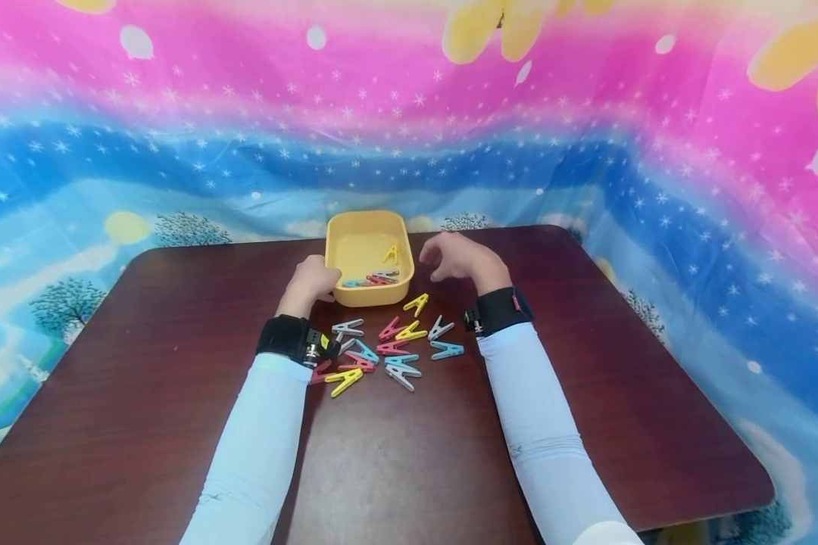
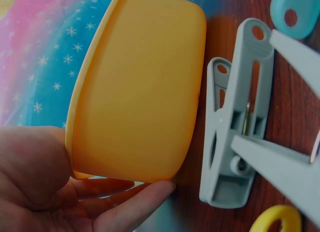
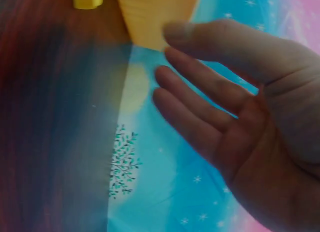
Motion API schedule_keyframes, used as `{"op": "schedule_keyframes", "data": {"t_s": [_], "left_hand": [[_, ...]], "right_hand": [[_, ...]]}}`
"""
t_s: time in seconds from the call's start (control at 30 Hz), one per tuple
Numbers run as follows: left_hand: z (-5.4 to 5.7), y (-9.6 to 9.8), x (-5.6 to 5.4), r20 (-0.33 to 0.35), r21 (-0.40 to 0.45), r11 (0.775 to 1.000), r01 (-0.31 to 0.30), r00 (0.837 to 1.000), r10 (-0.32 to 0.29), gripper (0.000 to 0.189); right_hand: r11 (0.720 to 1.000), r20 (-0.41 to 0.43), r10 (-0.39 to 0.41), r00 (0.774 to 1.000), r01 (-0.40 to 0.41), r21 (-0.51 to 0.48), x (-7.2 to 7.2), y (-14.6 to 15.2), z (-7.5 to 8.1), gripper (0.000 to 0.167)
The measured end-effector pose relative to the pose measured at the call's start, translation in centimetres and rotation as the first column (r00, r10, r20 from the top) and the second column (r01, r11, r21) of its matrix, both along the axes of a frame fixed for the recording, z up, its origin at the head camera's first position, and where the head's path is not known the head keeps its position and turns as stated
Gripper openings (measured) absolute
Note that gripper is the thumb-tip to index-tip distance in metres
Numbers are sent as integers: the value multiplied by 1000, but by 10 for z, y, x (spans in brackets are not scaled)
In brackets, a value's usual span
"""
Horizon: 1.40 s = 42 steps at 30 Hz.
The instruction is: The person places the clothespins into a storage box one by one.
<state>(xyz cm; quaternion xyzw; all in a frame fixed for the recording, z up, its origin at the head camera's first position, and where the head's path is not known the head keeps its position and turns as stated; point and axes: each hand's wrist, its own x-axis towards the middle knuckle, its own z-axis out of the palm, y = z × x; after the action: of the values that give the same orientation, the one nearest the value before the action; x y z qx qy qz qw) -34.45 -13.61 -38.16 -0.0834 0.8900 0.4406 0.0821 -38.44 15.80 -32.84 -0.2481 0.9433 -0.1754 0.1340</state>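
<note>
The left hand (image 1: 310, 281) grips the left side of the yellow tub (image 1: 371, 297) near its front corner. The tub sits upright on the dark table (image 1: 177, 348), mouth up, its long axis running away from the person. In front lie loose clothespins (image 1: 394, 348) at mixed angles: leftward, 1 yellow clothespin (image 1: 353, 374) points its narrow end right; rightward, 1 blue clothespin (image 1: 457, 350) does likewise. Beside the tub's right wall, the right hand (image 1: 462, 259) hovers, its fingers spread and loosely curved.
</note>
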Motion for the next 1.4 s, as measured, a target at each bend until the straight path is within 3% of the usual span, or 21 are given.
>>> {"op": "schedule_keyframes", "data": {"t_s": [0.17,0.43,0.77,1.03,1.2,1.4], "left_hand": [[-2,1,-1,4,-4,1000,-8,1000,8,45],[0,0,1,-1,3,1000,-11,1000,11,45],[1,0,2,-2,7,1000,-7,1000,7,45],[3,0,3,3,19,1000,-4,1000,4,47],[4,0,5,5,13,1000,-4,1000,4,49],[5,1,6,4,23,1000,-6,1000,6,50]], "right_hand": [[997,110,16,994,-24,74,0,-4,-11,38],[996,152,10,988,-23,89,0,-13,-22,30],[990,138,15,990,-34,136,-1,-14,-25,10],[981,91,-84,992,66,182,-4,1,-26,5],[976,90,-127,988,108,187,-3,2,-24,14],[985,121,-84,989,64,159,0,-8,-22,38]]}}
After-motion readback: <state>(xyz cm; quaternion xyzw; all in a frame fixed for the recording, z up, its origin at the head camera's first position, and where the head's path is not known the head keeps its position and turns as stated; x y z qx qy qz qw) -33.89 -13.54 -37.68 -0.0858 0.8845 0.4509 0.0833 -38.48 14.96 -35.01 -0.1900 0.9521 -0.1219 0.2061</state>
